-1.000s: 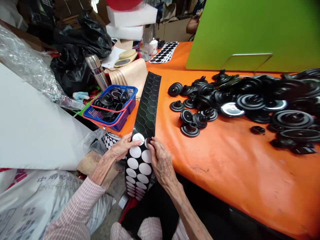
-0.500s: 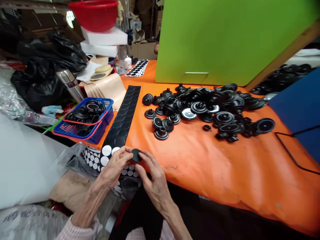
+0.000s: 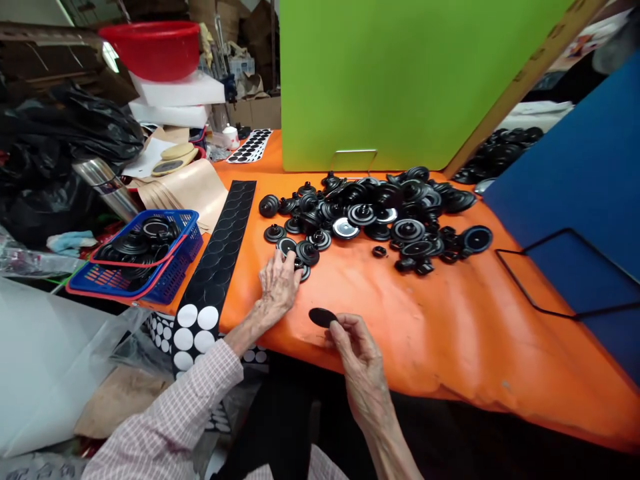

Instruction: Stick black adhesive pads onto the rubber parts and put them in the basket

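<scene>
My right hand (image 3: 363, 350) pinches a thin black round pad (image 3: 323, 317) by its edge, between thumb and fingers, above the table's near side. My left hand (image 3: 279, 283) reaches to the near left end of a heap of black stepped round parts (image 3: 360, 213). Its fingers close around a black stepped round part (image 3: 305, 273), which they partly cover. Left of that hand lies a long black strip of die-cut round pads (image 3: 220, 243). White circles (image 3: 195, 330) show on its near end, which hangs over the table edge.
A blue basket (image 3: 173, 283) of black parts stands on the left, near a steel flask (image 3: 105, 187). Behind the heap rises a green board (image 3: 380, 80); a blue board (image 3: 575, 180) with a black wire stand is on the right. Orange sheeting (image 3: 450, 333) covers the table.
My hands have parted. The left has gone forward to the heap, while the right has moved right with the black pad. The view has swung to the right.
</scene>
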`<action>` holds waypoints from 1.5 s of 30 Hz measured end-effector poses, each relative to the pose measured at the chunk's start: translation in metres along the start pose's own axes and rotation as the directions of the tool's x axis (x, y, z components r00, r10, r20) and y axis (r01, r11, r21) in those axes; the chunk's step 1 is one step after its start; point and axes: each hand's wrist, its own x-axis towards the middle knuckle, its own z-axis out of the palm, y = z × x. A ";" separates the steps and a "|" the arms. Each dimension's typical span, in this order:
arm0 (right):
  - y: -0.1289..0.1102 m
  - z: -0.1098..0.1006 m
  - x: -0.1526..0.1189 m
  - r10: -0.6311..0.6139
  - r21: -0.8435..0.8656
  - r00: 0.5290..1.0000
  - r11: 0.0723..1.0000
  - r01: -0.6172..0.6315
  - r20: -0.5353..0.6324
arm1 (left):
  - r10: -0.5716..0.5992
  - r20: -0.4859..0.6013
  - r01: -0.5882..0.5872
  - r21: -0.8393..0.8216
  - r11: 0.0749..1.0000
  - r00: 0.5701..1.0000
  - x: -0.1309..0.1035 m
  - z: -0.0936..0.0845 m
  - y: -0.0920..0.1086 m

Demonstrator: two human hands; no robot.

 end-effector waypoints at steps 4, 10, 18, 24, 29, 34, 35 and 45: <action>0.005 -0.012 0.000 -0.048 -0.067 0.998 0.997 0.050 0.030 | -0.124 0.058 0.137 -0.384 0.913 0.991 -0.008 -0.007 -0.017; -0.002 -0.008 0.002 -0.157 -0.213 0.982 0.961 0.176 0.102 | -0.220 0.462 0.512 -0.777 0.366 0.859 -0.031 -0.037 -0.024; -0.023 0.005 -0.001 -0.235 -0.315 0.954 0.905 0.285 0.188 | -0.163 0.539 0.561 -0.814 0.150 0.826 -0.062 -0.048 -0.028; -0.024 0.016 -0.001 0.051 -0.056 0.984 0.998 -0.042 0.169 | -0.096 0.563 0.570 -0.797 0.201 0.821 -0.074 -0.051 -0.035; -0.015 0.022 -0.001 0.010 -0.071 0.998 0.997 -0.005 0.068 | -0.049 0.544 0.540 -0.812 0.220 0.838 -0.081 -0.051 -0.035; -0.011 0.033 -0.005 -0.002 -0.102 1.000 0.995 0.004 0.018 | -0.018 0.562 0.550 -0.802 0.234 0.827 -0.084 -0.049 -0.037; -0.011 0.034 -0.006 -0.003 -0.105 1.000 0.994 0.004 0.008 | -0.018 0.565 0.552 -0.799 0.236 0.825 -0.084 -0.049 -0.037; -0.006 0.040 -0.009 0.008 -0.067 1.000 0.998 -0.009 -0.022 | -0.023 0.555 0.547 -0.812 0.205 0.832 -0.085 -0.046 -0.038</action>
